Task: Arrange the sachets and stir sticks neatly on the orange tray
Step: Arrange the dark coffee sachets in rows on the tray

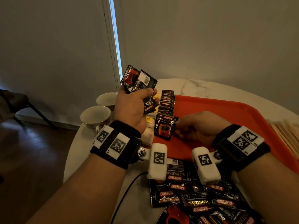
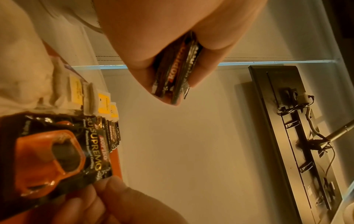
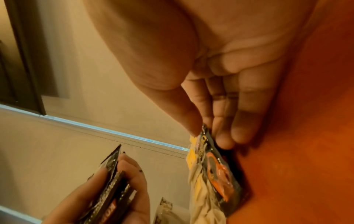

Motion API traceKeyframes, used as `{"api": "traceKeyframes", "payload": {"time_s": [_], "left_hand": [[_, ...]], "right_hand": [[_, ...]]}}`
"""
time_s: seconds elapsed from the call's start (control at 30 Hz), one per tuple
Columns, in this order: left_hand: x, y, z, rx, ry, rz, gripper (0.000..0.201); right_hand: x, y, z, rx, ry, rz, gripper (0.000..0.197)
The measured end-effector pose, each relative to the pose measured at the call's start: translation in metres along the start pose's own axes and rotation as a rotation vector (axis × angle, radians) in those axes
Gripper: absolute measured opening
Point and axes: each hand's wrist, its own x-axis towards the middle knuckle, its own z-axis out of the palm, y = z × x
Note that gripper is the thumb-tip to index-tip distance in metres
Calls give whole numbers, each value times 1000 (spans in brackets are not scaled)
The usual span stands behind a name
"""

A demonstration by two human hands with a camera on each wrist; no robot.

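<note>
My left hand (image 1: pixel 137 104) is raised above the tray's left edge and grips a fan of black coffee sachets (image 1: pixel 139 80), seen edge-on between thumb and fingers (image 2: pixel 174 72). My right hand (image 1: pixel 192 126) is low over the orange tray (image 1: pixel 226 113) and pinches the corner of one black sachet (image 1: pixel 165 126) printed with an orange cup; thumb and fingertips (image 3: pixel 220 133) close on its top edge (image 3: pixel 218 163). A row of black sachets (image 1: pixel 166 101) lies on the tray behind it. Wooden stir sticks (image 1: pixel 288 135) lie off the tray's right edge.
A loose heap of black sachets (image 1: pixel 202 199) covers the white marble table (image 1: pixel 202 88) near me. Yellow-tagged tea bags (image 1: pixel 148 131) lie along the tray's left edge. Two white cups (image 1: pixel 95 117) stand at the table's left. A black cable (image 1: pixel 127 189) runs off the table's near edge.
</note>
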Motion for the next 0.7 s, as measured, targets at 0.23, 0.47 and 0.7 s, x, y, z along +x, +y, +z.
{"api": "traceKeyframes", "payload": {"time_s": [0.23,0.47,0.7], "left_hand": [[0,0,0,0,-3,-15,34],[-1,-1,1,11,-1,-12,34],[-4,-1,0,18,-14,-10,32]], "right_hand": [[-3,-3,4,-56,1,-58,17],[-6,-3,8,-55,8,-86,15],[-8,-5,8,-56,17,-100,11]]}}
